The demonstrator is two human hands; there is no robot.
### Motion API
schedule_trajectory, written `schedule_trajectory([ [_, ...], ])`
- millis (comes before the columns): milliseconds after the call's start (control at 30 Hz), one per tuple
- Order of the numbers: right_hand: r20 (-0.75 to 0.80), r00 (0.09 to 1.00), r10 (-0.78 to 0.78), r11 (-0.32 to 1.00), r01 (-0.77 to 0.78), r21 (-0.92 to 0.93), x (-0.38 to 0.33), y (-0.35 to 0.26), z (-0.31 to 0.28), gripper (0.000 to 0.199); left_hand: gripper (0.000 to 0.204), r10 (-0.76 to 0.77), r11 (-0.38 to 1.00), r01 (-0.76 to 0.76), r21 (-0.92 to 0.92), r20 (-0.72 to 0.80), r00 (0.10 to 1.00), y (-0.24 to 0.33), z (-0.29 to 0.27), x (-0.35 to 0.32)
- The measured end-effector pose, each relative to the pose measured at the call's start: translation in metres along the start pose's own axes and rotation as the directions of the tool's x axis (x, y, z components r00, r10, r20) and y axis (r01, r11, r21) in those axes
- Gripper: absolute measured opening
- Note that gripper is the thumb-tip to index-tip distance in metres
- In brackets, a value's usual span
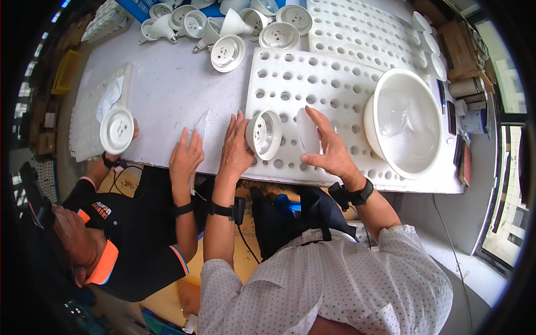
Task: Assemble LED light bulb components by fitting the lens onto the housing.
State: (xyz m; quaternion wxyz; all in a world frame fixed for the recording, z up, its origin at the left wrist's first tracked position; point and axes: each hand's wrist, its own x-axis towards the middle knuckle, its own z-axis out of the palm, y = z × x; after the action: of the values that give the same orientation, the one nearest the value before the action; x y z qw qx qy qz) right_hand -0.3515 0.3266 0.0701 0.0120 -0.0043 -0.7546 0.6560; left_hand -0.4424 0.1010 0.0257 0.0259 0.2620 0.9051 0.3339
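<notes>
My left hand [235, 146] is closed round the side of a white bulb housing [264, 134], whose open cup shows a silvery inside with small dark parts. In my right hand [331, 146], a round translucent lamp cover [306, 133] is gripped at its edge between thumb and fingers. The cover stands on edge, apart from the housing and to its right. Both hands are over the near part of a white foam tray [268, 74] full of round holes. To the right of my right hand sits a large white bowl [373, 111] with translucent material inside.
At my left a co-worker holds another bulb housing [117, 131] and a thin translucent piece [201, 124]. Several bulb housings [228, 53] lie at the back by a blue crate [135, 8]. More stand along the right on a second foam tray [363, 25]. A cloth [110, 99] lies far left.
</notes>
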Motion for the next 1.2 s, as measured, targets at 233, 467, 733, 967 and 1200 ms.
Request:
schedule_trajectory([
  [233, -0.037, 0.993, -0.113, 0.979, 0.105, -0.173, 0.020, -0.001, -0.008, 0.100, 0.057, -0.168, 0.973, 0.171, -0.154, 0.033, 0.985, -0.012, 0.009, 0.003],
  [467, 0.198, 0.941, -0.274, 0.919, 0.316, -0.234, 0.014, -0.022, 0.004, 0.103, 0.046, -0.381, -0.278, 0.187, -0.942, 0.287, 0.879, -0.005, 0.015, -0.074],
  [733, 0.378, 0.863, -0.336, 0.861, 0.444, -0.248, -0.059, -0.014, 0.049, 0.102, 0.042, -0.188, -0.580, 0.010, -0.815, 0.146, 0.971, -0.008, 0.059, -0.173],
  [967, 0.477, 0.790, -0.384, 0.837, 0.517, -0.181, -0.152, -0.010, 0.086, 0.102, 0.052, -0.350, 0.081, 0.151, -0.985, 0.114, 0.930, 0.042, 0.055, -0.257],
  [1200, 0.536, 0.722, -0.437, 0.835, 0.548, -0.057, -0.190, -0.001, 0.110, 0.100, 0.060, -0.189, 0.933, 0.127, -0.335, -0.158, 0.969, 0.073, 0.032, -0.308],
])
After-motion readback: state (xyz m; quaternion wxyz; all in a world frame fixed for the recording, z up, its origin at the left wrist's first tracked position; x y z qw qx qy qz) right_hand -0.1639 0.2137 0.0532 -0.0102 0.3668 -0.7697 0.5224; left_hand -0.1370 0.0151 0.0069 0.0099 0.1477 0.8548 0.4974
